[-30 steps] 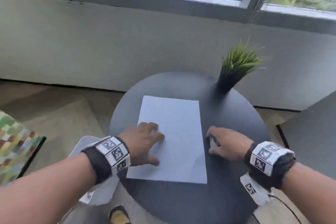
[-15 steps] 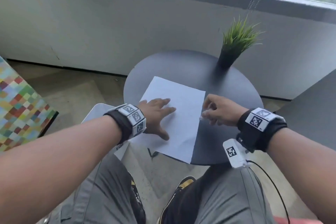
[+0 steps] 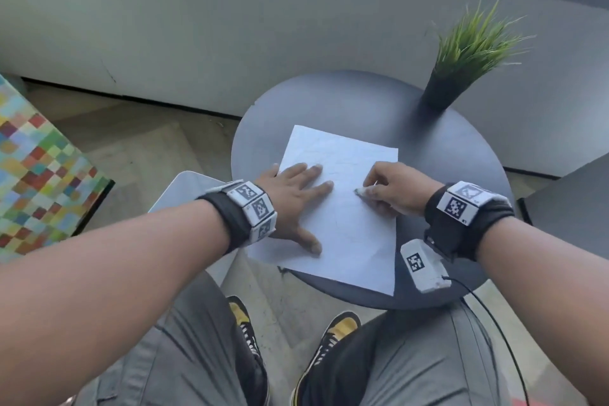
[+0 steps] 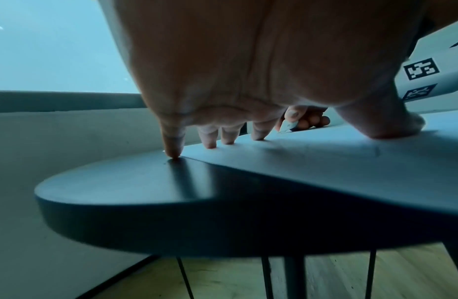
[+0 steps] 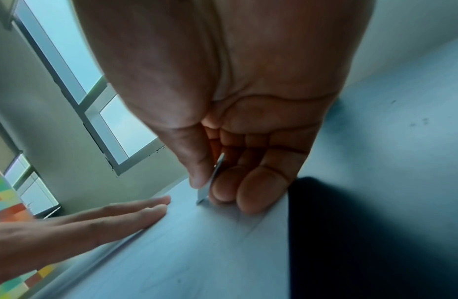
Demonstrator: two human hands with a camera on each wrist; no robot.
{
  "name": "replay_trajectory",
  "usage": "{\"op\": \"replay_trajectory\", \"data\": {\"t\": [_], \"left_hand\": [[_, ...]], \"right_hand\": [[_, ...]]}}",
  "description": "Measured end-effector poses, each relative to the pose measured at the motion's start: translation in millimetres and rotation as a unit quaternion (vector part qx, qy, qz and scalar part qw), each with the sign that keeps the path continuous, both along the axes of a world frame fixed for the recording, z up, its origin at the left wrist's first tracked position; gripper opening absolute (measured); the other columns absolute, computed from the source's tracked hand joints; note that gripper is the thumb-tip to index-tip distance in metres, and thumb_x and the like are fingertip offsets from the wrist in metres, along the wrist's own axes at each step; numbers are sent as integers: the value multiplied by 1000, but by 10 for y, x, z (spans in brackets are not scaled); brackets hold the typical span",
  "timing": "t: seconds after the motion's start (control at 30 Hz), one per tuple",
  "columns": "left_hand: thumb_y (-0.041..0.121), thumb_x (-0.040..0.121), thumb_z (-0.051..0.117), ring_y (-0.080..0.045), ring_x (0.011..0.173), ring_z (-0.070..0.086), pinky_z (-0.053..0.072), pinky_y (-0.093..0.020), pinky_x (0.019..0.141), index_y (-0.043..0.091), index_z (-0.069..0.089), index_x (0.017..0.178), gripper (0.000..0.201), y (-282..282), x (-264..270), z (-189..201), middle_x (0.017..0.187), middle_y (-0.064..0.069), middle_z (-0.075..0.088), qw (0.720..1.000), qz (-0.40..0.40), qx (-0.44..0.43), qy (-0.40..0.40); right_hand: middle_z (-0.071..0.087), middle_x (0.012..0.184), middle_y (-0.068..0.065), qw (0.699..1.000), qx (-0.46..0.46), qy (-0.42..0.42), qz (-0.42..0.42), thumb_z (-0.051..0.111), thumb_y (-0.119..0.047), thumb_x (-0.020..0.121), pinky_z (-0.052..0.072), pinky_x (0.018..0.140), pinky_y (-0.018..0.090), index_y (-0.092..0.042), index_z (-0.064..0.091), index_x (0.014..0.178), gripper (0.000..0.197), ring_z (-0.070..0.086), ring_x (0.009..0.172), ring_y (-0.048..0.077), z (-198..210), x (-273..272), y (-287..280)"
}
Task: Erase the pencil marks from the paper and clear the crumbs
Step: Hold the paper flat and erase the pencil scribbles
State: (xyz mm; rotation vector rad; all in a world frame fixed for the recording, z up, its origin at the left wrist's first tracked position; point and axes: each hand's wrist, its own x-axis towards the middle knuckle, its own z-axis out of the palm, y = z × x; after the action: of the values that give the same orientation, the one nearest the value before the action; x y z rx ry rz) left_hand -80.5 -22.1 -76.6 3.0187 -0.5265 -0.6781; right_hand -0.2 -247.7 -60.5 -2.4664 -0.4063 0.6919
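Note:
A white sheet of paper (image 3: 349,224) with faint pencil lines lies on a round dark table (image 3: 329,102). My left hand (image 3: 293,198) lies flat on the sheet's left side with fingers spread and straight. My right hand (image 3: 392,189) pinches a small white eraser (image 3: 361,192) between thumb and fingers, its tip down on the paper near the middle. In the right wrist view the eraser (image 5: 212,180) shows as a thin white slab touching the paper (image 5: 197,252). In the left wrist view the fingertips (image 4: 208,141) press the paper (image 4: 325,153), and the eraser (image 4: 286,127) is seen beyond them.
A potted grass plant (image 3: 461,59) stands at the table's back right edge. A white stool (image 3: 188,188) sits left of the table, and a colourful checked cushion (image 3: 36,175) at far left. My knees and shoes (image 3: 333,336) are under the near rim. A grey wall runs behind.
My right hand picked the eraser up off the table beside the sheet and moved left onto the paper. My left hand stayed flat on the sheet. The head view tilted down.

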Motion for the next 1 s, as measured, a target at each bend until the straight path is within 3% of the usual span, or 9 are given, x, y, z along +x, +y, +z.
{"op": "replay_trajectory", "data": {"t": [0.13, 0.2, 0.27, 0.4, 0.53, 0.7, 0.83, 0.97, 1.0], "left_hand": [[97, 60, 42, -20, 150, -16, 3, -59, 118, 36, -11, 155, 124, -135, 11, -73, 163, 3, -21, 1000, 14, -5, -3], [98, 60, 39, -22, 150, -16, 2, -61, 117, 35, -10, 155, 124, -206, 21, -90, 163, 2, -20, 1000, 22, -10, -16], [98, 60, 39, -24, 150, -17, 1, -62, 116, 34, -10, 155, 125, -232, 23, -98, 163, 1, -21, 999, 25, -14, -16], [98, 56, 46, -23, 149, -21, 0, -64, 116, 35, -12, 155, 130, -218, 35, -69, 162, 3, -24, 999, 25, -21, 12], [99, 52, 48, -25, 149, -21, 1, -64, 116, 34, -17, 154, 137, -219, 51, -47, 162, 1, -25, 1000, 13, -3, 19], [98, 51, 51, -25, 149, -23, -2, -64, 116, 35, -16, 154, 138, -228, 48, -36, 161, 0, -27, 999, 19, -8, 25], [98, 52, 51, -26, 149, -21, 0, -64, 116, 35, -17, 153, 137, -234, 54, -28, 162, 0, -26, 1000, 17, 0, 20], [97, 51, 53, -25, 149, -22, 0, -65, 116, 37, -17, 153, 137, -253, 45, -22, 161, 0, -27, 999, 23, -2, 30], [97, 51, 53, -26, 149, -22, 0, -66, 116, 36, -17, 153, 137, -263, 48, -17, 161, 0, -27, 999, 24, -2, 30]], "right_hand": [[68, 69, -1, 996, -47, -70, 19, 65, -34, 88, 50, 56, 27, -19, 55, 84, 19, 62, 52, 17, 10, 11, 99], [68, 79, 0, 993, -59, -94, 41, 63, -33, 89, 53, 66, 33, -21, 54, 85, 16, 61, 65, 18, 20, -39, 188], [66, 88, 3, 983, -95, -118, 99, 58, -33, 91, 50, 74, 35, -20, 54, 90, 14, 59, 80, 25, 16, -174, 237], [60, 87, -3, 958, -118, -69, 252, 57, -34, 93, 39, 70, 29, -19, 57, 96, 15, 53, 82, 19, 77, -397, 265], [63, 88, 2, 981, -108, -131, 96, 56, -36, 92, 48, 73, 34, -21, 55, 93, 16, 58, 86, 26, 45, -123, 166], [54, 73, -11, 946, -125, -78, 289, 55, -40, 94, 41, 69, 30, -21, 54, 94, 19, 53, 76, 19, 94, -370, 231], [60, 83, 4, 970, -132, -161, 123, 51, -41, 93, 48, 67, 34, -21, 51, 92, 20, 57, 79, 29, 50, -80, 121], [55, 75, -1, 940, -126, -105, 297, 50, -38, 96, 41, 65, 33, -19, 52, 97, 20, 51, 73, 23, 67, -417, 167], [54, 75, -4, 939, -132, -105, 300, 51, -38, 96, 38, 65, 30, -19, 54, 98, 19, 50, 74, 21, 93, -413, 168]]}}
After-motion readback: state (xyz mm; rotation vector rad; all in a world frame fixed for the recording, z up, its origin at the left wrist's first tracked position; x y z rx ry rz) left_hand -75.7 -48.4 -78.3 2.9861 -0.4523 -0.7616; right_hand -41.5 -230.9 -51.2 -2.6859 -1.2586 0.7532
